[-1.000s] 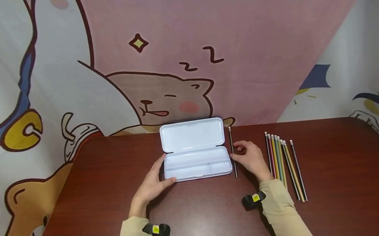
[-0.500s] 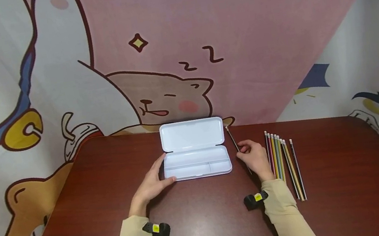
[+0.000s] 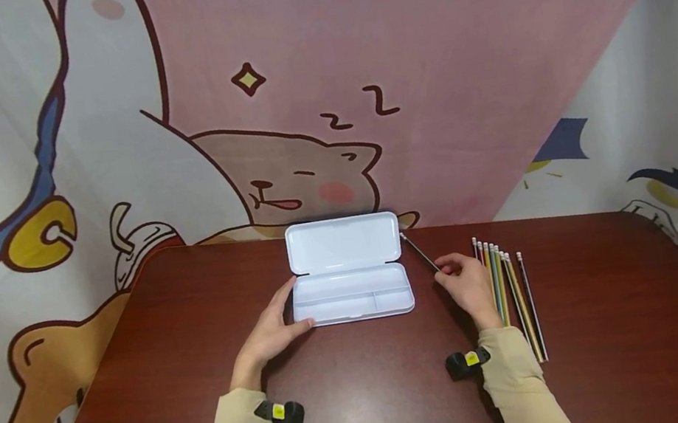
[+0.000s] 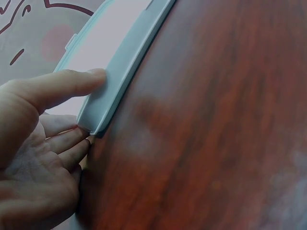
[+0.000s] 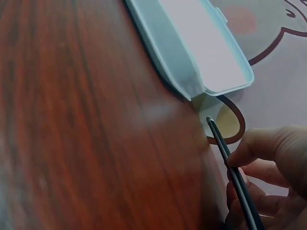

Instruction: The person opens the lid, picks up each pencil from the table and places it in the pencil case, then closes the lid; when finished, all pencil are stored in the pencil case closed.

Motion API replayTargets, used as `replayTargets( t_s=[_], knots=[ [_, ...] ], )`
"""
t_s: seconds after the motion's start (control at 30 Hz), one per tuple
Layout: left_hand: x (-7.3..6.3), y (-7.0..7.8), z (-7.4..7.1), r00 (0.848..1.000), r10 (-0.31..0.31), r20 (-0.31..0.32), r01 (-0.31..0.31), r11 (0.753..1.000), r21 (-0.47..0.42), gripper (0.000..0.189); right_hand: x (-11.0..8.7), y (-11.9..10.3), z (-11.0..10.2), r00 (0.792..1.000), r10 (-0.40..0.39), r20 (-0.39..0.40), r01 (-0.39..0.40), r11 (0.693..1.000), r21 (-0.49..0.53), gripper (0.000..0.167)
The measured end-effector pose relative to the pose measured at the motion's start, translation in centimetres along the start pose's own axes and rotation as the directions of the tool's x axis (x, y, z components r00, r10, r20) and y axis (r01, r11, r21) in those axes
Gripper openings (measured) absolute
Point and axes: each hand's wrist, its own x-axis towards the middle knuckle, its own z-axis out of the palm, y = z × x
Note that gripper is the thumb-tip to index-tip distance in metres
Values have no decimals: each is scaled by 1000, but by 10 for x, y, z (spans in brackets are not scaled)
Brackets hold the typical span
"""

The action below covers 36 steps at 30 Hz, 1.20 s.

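Note:
A white pencil case (image 3: 344,243) lies with its lid raised at the back of the table, its divided tray facing up. At its left front corner, my left hand (image 3: 272,335) holds it, thumb on the front wall and fingers along the left end, as the left wrist view shows. My right hand (image 3: 469,287) pinches a dark pencil (image 5: 221,146) between thumb and fingers, to the right of the case. The pencil's pale-tipped end slants up and left toward the case's hinge side; its other end is hidden behind the hand in the head view.
Several more pencils (image 3: 522,300) in various colours lie side by side right of my right hand, partly covered by that hand and wrist. The brown table (image 3: 357,403) meets a cartoon-printed cloth (image 3: 490,66) at its back edge.
The right hand has drawn back to the right and turned the pencil from nearly straight to a leftward slant. The left hand and the case have stayed put.

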Motion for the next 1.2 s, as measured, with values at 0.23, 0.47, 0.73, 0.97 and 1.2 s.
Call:
replayTargets(
  t_s=[0.23,0.47,0.73,0.97,1.2],
  knots=[
    [0,-1,0,1000,5,-2,-5,1000,-10,86,-2,-2,-13,999,-6,-37,7,999,33,15],
    [1,1,-1,1000,7,-2,-7,1000,-15,86,-2,-15,-31,993,-54,-107,62,996,68,16],
    [1,0,0,1000,18,-6,-18,1000,-19,86,-5,-29,-38,988,-104,-118,115,989,92,17],
    [0,0,0,1000,9,-5,-9,1000,-19,86,-6,-29,-31,974,-219,-55,225,960,163,18],
    [0,1,0,1000,-1,-6,1,999,-33,87,-8,-29,-20,959,-279,41,269,949,165,19]
  ],
)
